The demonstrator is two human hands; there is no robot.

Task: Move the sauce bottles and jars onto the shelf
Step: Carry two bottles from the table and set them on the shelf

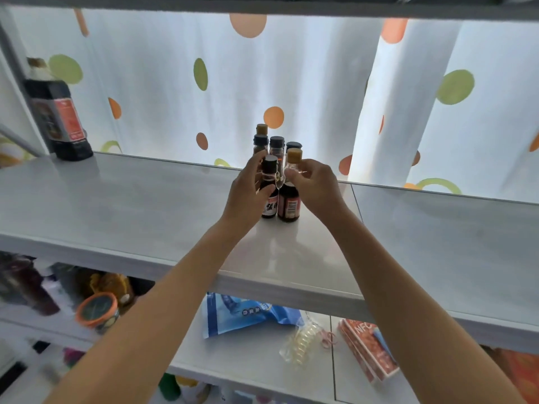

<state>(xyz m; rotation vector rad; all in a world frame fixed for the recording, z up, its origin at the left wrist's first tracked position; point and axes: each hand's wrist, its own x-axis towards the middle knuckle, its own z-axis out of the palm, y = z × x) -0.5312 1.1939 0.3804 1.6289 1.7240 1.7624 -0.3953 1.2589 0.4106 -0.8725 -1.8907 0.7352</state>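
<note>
on the white shelf (116, 205), the left hand (248, 196) grips the black-capped bottle (269, 188) and the right hand (313, 185) pinches the neck of the yellow-capped bottle (289, 196) — both bottles standing, touching, before four more bottles (275, 145).

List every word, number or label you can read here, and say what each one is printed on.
"NFC": on the red carton lying on the lower shelf.
Large dark character, not legible: label of the black-capped bottle gripped by the left hand.
Barcode and small print, too small: label of the tan-capped bottle pinched by the right hand.
Blue bag: white characters, blurred.
Big dark bottle: red label, blurred.
</note>
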